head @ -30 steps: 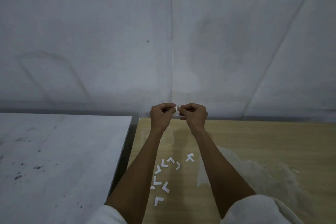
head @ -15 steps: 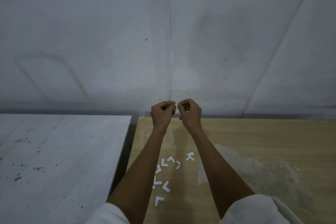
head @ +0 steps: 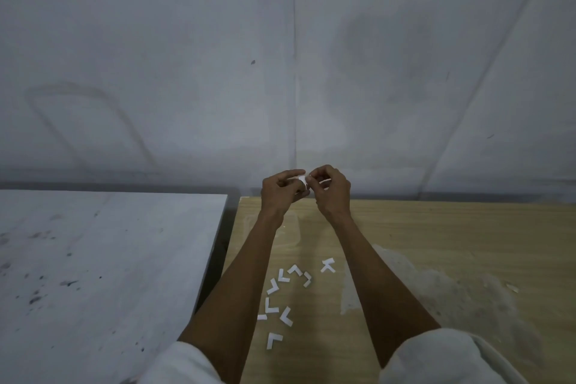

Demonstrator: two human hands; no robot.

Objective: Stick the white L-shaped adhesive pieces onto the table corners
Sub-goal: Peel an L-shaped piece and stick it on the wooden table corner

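Right, scanning left to right: a grey, stain-speckled slab tabletop (head: 93, 259) fills the lower left of the frame and has nothing to do with the job. A dark gap separates it from the light tan wooden table (head: 452, 237) to its right. The left hand (head: 280, 196) is raised above that table's far edge, thumb and forefinger pinched on a small white adhesive piece (head: 302, 179). The right hand (head: 332, 195) meets it from the other side, fingers curled, fingertips nipping the same piece. So both hands grip one piece, in the air at mid frame, not on any corner yet. My read is that the two-handed pinch is for peeling the backing: one hand anchors, the other picks at an edge. Too small to tell if a liner has lifted. Holding it up near the table's far-left corner (head: 244, 201) looks deliberate, since that is the closest corner to stick it on. Below the hands, between the forearms, the loose white L-shaped pieces (head: 284, 317) lie scattered flat on the wood, within easy reach as stock. Further right, a pale dusty patch (head: 436, 290) covers the wood; I'd avoid sticking there, adhesion would likely be poor.
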